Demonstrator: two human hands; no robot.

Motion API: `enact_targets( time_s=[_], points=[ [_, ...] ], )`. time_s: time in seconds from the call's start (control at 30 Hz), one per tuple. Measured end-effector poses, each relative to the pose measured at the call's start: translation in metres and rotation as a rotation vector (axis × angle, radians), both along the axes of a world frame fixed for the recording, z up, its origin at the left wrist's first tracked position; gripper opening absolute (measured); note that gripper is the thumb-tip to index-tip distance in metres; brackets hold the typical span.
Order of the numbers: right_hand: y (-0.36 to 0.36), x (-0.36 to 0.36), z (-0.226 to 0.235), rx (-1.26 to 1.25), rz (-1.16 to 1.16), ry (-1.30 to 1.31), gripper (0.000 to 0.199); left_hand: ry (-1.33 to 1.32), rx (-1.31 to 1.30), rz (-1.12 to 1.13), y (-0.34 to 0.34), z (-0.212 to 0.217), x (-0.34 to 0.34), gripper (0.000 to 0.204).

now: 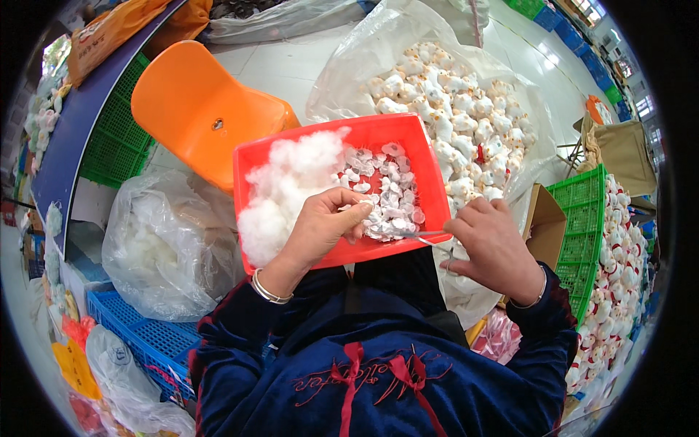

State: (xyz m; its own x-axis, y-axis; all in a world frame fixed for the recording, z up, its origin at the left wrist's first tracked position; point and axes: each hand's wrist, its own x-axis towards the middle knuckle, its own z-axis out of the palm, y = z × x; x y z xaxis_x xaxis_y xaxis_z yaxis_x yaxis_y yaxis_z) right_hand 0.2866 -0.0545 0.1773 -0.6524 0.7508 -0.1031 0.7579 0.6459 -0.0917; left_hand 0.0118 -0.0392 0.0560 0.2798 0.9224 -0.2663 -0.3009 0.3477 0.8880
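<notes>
My left hand (325,224) is closed in a pinch on a small white piece (366,205), over the front of a red plastic tray (243,162). From the right, my right hand (494,244) grips a slim metal tool with scissor-like handles (418,234). Its tip points left, just below the left fingertips; whether it is scissors or forceps I cannot tell. Fluffy white stuffing (295,182) fills the tray's left side. Many small white and clear pieces (397,191) lie in its right side. The tray rests by my lap.
An orange chair (211,109) stands beyond the tray. A big clear bag of small white-and-tan plush pieces (459,109) lies at the far right. Green crates (582,233) with more plush stand to the right. On the left are a bag of stuffing (164,251) and a blue crate (145,331).
</notes>
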Motion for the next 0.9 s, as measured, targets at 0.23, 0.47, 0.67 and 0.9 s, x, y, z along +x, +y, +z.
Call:
enact_targets(
  time_s=[0.23,0.47,0.67,0.9],
  points=[
    [-0.002,0.001,-0.028,-0.329,-0.14,0.419,0.031,-0.073,-0.043,0.162,-0.01,0.008,0.003,0.008],
    [-0.002,-0.007,-0.049,-0.37,-0.153,0.461,0.029,-0.149,-0.083,0.202,-0.014,0.007,0.004,0.014],
    [-0.003,-0.009,-0.052,-0.421,-0.179,0.512,0.03,-0.152,-0.078,0.179,-0.014,0.003,0.004,0.015],
    [-0.003,-0.008,-0.051,-0.498,-0.207,0.497,0.031,-0.159,-0.065,0.219,-0.015,0.003,0.004,0.018]
  ],
)
